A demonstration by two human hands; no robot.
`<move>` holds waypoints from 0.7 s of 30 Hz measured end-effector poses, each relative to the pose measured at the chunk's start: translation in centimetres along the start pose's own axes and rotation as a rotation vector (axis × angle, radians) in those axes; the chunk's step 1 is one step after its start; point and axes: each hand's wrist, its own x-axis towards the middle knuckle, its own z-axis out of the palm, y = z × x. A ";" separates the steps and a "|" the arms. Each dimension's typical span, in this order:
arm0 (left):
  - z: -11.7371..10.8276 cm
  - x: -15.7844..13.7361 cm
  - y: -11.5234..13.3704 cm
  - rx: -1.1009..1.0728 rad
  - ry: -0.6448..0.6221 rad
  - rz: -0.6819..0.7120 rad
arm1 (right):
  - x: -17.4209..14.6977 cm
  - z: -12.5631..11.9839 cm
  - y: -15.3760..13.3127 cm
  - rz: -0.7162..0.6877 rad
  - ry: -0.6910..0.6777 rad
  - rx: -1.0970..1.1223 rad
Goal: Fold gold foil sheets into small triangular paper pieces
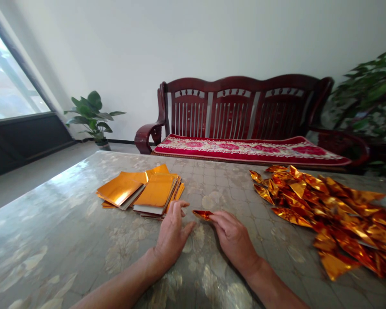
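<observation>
Between the thumb and fingers of my right hand (234, 238) is a folded gold foil paper (202, 214), its pointed end toward the left. My left hand (173, 231) holds nothing; its thumb and forefinger are apart, a little left of the folded piece. Just behind my left hand lies a stack of flat gold foil sheets (156, 191), with more sheets (119, 189) fanned out to its left. A heap of folded gold foil pieces (309, 193) spreads over the right side of the table.
A patterned, glossy cover lies over the table (67, 240). Behind it stands a dark red wooden bench (231, 116) with a red floral cushion (244, 148). Potted plants stand at the left (93, 113) and right (369, 94). A window (13, 81) is at far left.
</observation>
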 end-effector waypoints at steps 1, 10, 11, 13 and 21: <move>-0.1 0.0 0.0 -0.025 -0.019 -0.024 | 0.0 0.0 0.0 -0.002 0.003 -0.004; 0.6 0.5 0.0 -0.187 -0.104 -0.074 | -0.1 -0.2 -0.3 -0.016 -0.075 0.009; 0.6 0.5 -0.1 -0.183 -0.104 -0.065 | -0.1 -0.2 -0.4 -0.018 -0.083 0.006; 0.5 0.5 -0.1 -0.156 -0.115 -0.040 | 0.0 -0.4 -0.6 -0.027 -0.090 -0.006; 0.1 0.1 0.2 0.032 -0.263 0.110 | 0.1 -0.3 -0.6 -0.063 -0.065 -0.039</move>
